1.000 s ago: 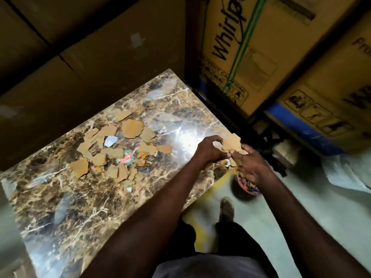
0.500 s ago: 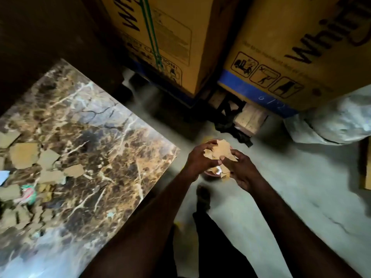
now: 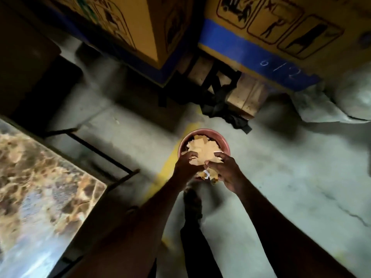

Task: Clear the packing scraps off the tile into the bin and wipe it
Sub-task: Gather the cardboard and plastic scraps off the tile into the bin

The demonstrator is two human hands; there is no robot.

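Left hand [image 3: 186, 164] and right hand [image 3: 224, 169] together clutch a wad of cardboard scraps [image 3: 202, 154], fingers curled round it, directly above the pink bin [image 3: 222, 142]. The marbled tile [image 3: 40, 177] lies at left. Beyond, a carton's [image 3: 281, 23] blue band [image 3: 251, 51] reads "6/12".

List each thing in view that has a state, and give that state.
left hand: holds cardboard scraps, above the bin
right hand: holds the same bundle
cardboard scraps: bunched between both hands, not yet dropped
bin: upright on the floor, open-topped
tile: flat on its stand, its visible part bare
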